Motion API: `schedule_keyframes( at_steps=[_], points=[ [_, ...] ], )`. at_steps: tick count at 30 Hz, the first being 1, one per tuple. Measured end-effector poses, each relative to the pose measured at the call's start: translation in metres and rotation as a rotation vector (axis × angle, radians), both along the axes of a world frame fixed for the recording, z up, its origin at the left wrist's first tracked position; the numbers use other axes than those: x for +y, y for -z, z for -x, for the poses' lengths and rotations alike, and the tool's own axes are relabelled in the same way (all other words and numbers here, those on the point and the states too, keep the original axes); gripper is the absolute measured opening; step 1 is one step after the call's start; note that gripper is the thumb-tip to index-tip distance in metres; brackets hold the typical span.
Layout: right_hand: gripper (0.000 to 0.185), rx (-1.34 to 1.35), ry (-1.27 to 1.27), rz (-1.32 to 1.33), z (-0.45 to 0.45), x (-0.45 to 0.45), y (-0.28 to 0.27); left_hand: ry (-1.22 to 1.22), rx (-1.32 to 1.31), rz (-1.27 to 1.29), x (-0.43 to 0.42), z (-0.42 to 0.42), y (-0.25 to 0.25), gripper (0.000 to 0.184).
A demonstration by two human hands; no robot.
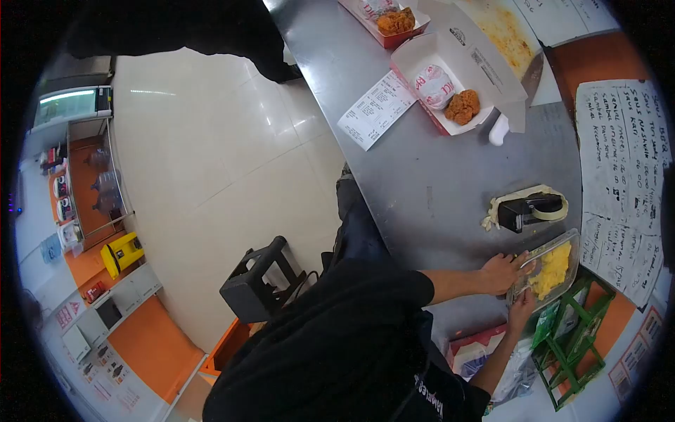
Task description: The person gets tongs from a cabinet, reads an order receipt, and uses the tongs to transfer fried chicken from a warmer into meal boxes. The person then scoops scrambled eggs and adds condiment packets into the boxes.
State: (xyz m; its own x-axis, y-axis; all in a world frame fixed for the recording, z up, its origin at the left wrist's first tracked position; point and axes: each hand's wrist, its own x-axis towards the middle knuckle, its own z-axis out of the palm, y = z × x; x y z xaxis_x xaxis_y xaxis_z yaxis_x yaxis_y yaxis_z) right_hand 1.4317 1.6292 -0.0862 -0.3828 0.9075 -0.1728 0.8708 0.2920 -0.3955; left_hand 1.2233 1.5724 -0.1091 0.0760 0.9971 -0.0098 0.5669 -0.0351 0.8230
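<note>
Clear plastic makes up the shallow container [575,254] on the worktop [422,169] in front of you, and yellow food [552,271] lies inside it, heaped mostly toward the side away from your body. Your left hand [500,273] reaches over the container's near edge, its fingers touching the rim; you cannot tell from this view whether that grip is clamped on it. Your right hand [521,309] is at the container's near right corner with the fingers curled in; whether this grip has closed on the container or on something small is too unclear to tell.

Just to the left of the container you have a black tape dispenser [517,214] with a pale roll in it. Well to the container's left, an open carton [448,60] holds a paper-wrapped bundle [434,86] and a browned, crusted piece of food [463,107]. A printed receipt [377,110] lies against the carton, also well apart from the container. Beyond the container, handwritten sheets [619,183] face you, and close by on its right you see a green rack [573,341].
</note>
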Motion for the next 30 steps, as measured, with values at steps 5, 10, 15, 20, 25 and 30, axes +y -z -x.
schedule_keyframes(
  at_steps=[5, 10, 15, 20, 25, 30],
  points=[
    [0.016, 0.124, -0.072, 0.042, -0.010, -0.012, -0.011, 0.065, 0.001, 0.042, -0.001, 0.010, -0.010, 0.080],
    [0.013, 0.661, 0.473, 0.801, -0.034, 0.005, -0.008, 0.103, 0.038, 0.081, 0.001, 0.011, -0.016, 0.081],
    [0.027, 0.831, 0.669, 1.045, -0.020, 0.004, -0.022, 0.070, 0.142, -0.162, 0.006, 0.002, -0.001, 0.080],
    [0.036, 0.923, 0.831, 1.055, -0.023, 0.005, -0.019, 0.146, 0.222, -0.269, 0.009, 0.003, -0.002, 0.083],
    [0.039, 0.979, 0.860, 1.065, -0.020, 0.002, -0.021, 0.185, 0.219, -0.241, 0.010, 0.007, -0.006, 0.080],
    [0.033, 1.119, 0.924, 1.078, -0.026, -0.014, -0.025, 0.086, -0.009, -0.064, 0.022, -0.015, 0.010, 0.064]
  ],
)
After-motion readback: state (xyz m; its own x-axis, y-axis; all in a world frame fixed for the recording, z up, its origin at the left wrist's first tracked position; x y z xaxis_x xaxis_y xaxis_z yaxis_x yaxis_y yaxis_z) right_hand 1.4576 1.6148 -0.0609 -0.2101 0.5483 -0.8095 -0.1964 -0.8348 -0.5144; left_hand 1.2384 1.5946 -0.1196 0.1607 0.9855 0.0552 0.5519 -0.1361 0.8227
